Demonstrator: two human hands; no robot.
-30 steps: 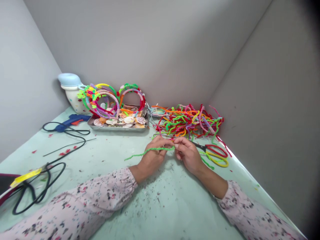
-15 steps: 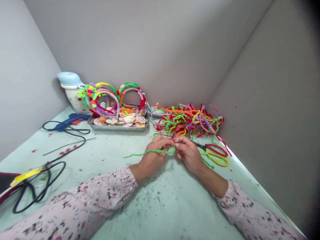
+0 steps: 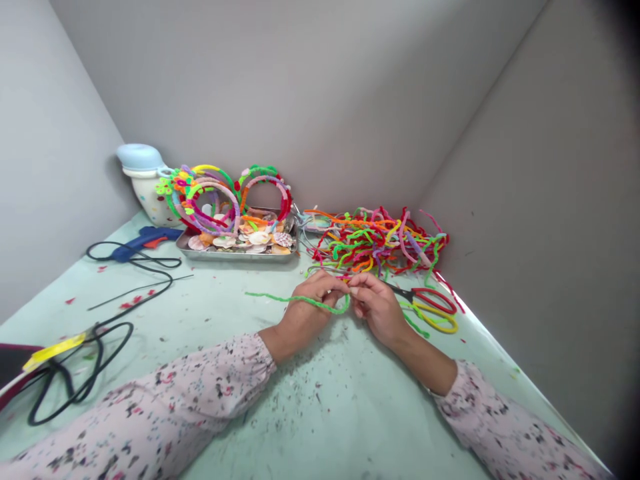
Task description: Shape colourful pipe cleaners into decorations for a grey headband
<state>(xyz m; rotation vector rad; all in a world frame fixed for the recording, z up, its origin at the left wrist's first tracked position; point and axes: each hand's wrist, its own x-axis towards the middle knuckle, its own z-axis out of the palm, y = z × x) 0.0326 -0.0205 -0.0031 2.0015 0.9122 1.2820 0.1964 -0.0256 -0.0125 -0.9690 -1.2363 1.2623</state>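
Observation:
A thin fuzzy green pipe cleaner (image 3: pixel 315 303) runs across the back of my left hand, its free end pointing left and its other end curving up between my fingertips. My left hand (image 3: pixel 307 310) is closed in a pinch on it. My right hand (image 3: pixel 377 307) pinches the same pipe cleaner at the curved end, fingertips touching those of the left. The exact grip point is partly hidden by the fingers. Just right of my right hand lie scissors (image 3: pixel 433 310) with red and yellow handles, over some green pipe cleaner pieces (image 3: pixel 416 325).
A tangled heap of colourful pipe cleaners (image 3: pixel 380 240) lies behind my hands. Left of it, a metal tray (image 3: pixel 235 257) holds seashells (image 3: pixel 257 239) and wrapped headbands (image 3: pixel 215 193). A blue glue gun (image 3: pixel 135 243), black cable (image 3: pixel 95 360) and white container with blue lid (image 3: pixel 145 180) are at left.
The pipe cleaner's free end has swung slightly upward, and its curve near the fingertips has dropped a little. Both hands stay in nearly the same place.

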